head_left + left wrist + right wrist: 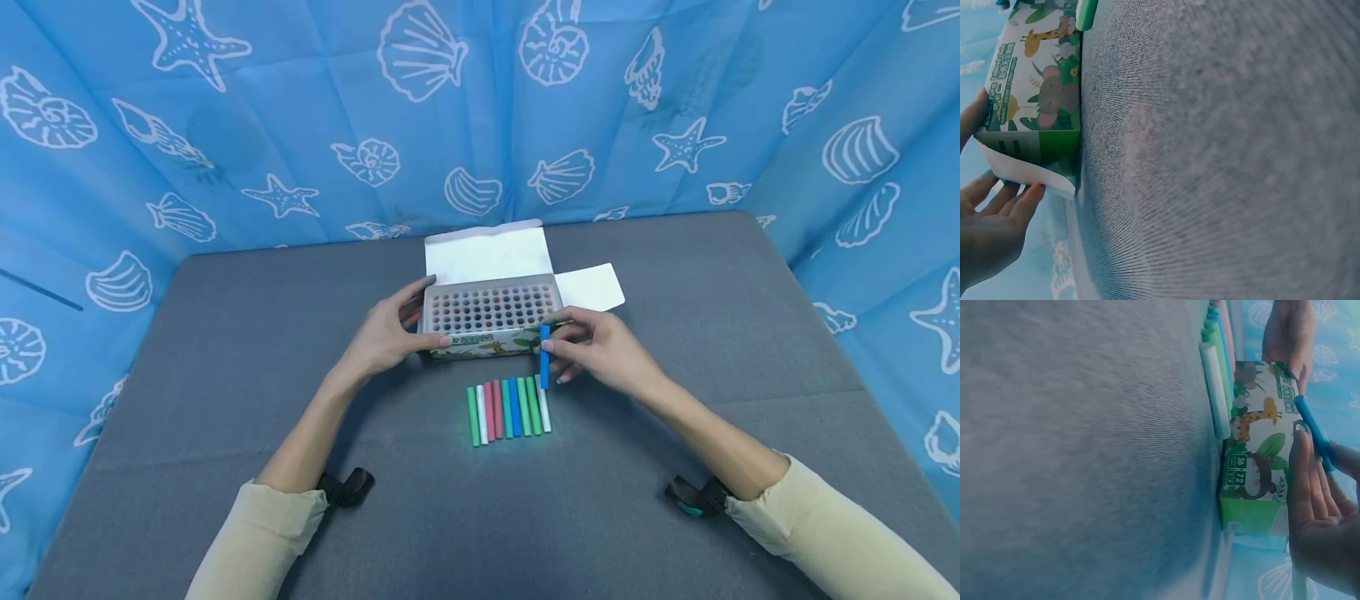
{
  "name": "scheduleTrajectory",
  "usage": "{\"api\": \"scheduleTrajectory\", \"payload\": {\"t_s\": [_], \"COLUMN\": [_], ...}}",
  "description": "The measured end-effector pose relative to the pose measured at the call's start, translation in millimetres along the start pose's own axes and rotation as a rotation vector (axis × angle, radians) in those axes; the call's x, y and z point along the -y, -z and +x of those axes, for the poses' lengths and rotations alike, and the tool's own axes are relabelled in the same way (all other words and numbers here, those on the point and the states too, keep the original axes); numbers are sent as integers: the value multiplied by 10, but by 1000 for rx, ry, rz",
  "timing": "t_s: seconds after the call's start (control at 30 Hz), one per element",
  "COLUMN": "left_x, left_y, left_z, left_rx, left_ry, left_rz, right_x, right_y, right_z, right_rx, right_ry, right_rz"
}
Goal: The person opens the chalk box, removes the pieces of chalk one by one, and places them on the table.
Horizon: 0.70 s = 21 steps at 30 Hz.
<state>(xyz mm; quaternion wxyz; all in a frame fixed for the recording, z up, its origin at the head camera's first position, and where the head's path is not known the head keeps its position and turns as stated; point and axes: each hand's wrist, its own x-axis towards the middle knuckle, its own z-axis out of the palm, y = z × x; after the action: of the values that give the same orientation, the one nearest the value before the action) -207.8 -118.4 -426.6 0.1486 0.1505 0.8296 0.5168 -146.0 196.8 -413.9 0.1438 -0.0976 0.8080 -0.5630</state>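
Observation:
An open cardboard chalk box [480,343] with animal pictures stands on the table, its holder [491,307] full of round holes with chalk ends in them. My left hand [386,333] grips the box's left end, thumb at the front edge; in the left wrist view its fingers [1029,203] touch a white side flap [1029,172]. My right hand [600,346] pinches a blue chalk stick [544,358] between thumb and fingers, just before the box's front right corner. In the right wrist view the blue stick [1315,434] is tilted, apart from the table.
Before the box lies a row of several chalk sticks [514,408] in green, white, red and blue. The box's white lid [487,254] is folded back, and a side flap [592,287] sticks out right. A grey cloth covers the table [480,525]; a blue shell-patterned curtain [315,108] hangs behind.

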Motion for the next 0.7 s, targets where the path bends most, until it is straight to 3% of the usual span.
{"api": "scheduleTrajectory", "payload": {"t_s": [0.43,0.7], "left_x": [-1,-11], "left_y": [-1,-13], "left_z": [-14,-14], "left_rx": [-20,-21], "left_ry": [-3,-43], "left_rz": [83,112], "right_x": [-189,-335], "right_y": [4,-13], "right_z": [-119,-120], "right_rx": [56,75], "right_ry": [-39,-73], "right_rz": [1,-24]}}
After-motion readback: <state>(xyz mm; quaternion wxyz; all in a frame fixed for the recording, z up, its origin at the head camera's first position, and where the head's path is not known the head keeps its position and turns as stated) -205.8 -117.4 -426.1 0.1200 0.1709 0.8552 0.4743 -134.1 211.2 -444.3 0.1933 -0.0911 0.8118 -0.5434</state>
